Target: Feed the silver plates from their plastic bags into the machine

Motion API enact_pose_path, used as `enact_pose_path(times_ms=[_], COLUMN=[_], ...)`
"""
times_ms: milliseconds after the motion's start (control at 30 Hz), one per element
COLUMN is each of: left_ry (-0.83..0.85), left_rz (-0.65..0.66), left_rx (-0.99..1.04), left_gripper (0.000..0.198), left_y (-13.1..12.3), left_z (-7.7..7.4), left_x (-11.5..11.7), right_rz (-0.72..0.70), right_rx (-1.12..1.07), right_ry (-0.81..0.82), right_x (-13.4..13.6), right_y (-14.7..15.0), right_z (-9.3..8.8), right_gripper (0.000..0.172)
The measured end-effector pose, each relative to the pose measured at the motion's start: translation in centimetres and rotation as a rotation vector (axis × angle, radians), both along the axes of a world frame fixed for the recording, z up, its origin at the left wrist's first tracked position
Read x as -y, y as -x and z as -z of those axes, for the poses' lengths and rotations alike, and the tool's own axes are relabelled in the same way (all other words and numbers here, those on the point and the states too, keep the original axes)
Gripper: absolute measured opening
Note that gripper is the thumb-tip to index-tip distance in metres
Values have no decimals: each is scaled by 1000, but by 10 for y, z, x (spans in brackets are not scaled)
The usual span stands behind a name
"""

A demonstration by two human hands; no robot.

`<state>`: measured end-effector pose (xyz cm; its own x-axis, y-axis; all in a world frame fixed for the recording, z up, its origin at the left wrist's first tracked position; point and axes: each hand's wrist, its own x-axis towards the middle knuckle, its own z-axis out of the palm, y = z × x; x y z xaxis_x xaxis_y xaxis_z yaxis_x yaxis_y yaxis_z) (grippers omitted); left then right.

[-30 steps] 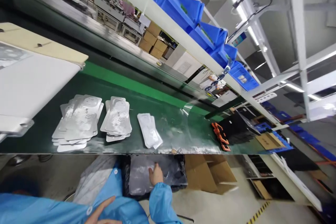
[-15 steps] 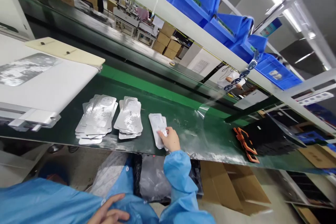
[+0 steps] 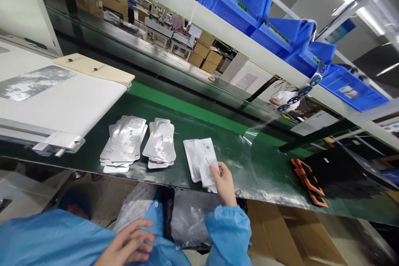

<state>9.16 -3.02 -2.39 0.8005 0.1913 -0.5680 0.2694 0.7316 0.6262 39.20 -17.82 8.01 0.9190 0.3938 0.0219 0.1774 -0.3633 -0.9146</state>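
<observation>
My right hand point(image 3: 222, 183) pinches a thin silvery sheet point(image 3: 208, 160) at its near end, on top of a small stack point(image 3: 190, 162) at the front edge of the green conveyor belt point(image 3: 249, 166). Two more stacks of silvery sheets lie to the left, one point(image 3: 161, 143) in the middle and one point(image 3: 124, 144) further left. My left hand point(image 3: 129, 245) rests low on my blue sleeve, fingers loosely curled and holding nothing that I can see.
A white machine table point(image 3: 62, 104) with a silvery sheet point(image 3: 34, 83) stands at the left. Orange-and-black parts point(image 3: 308, 178) lie on the belt at right. Blue bins point(image 3: 264, 12) sit on the shelf above. A dark bag point(image 3: 190, 216) and cardboard boxes point(image 3: 280, 232) are under the belt.
My right hand came up from the dark bag under the belt to the rightmost stack and now grips the top sheet. The view shifted right and down.
</observation>
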Motion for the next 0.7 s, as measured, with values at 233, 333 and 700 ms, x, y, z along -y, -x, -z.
enact_pose_path(times_ms=[233, 333, 700], left_ry=[249, 317, 476], left_rz=[-368, -484, -151], left_rx=[167, 51, 129], left_gripper=[67, 99, 49], left_y=[-26, -19, 11], left_z=[-61, -73, -53], left_x=[-8, -14, -15], right_rz=[-922, -645, 96], right_rx=[-382, -242, 37], right_ry=[99, 135, 347], right_x=[-47, -49, -8], right_y=[98, 76, -70], right_z=[3, 9, 15], right_gripper=[44, 42, 46])
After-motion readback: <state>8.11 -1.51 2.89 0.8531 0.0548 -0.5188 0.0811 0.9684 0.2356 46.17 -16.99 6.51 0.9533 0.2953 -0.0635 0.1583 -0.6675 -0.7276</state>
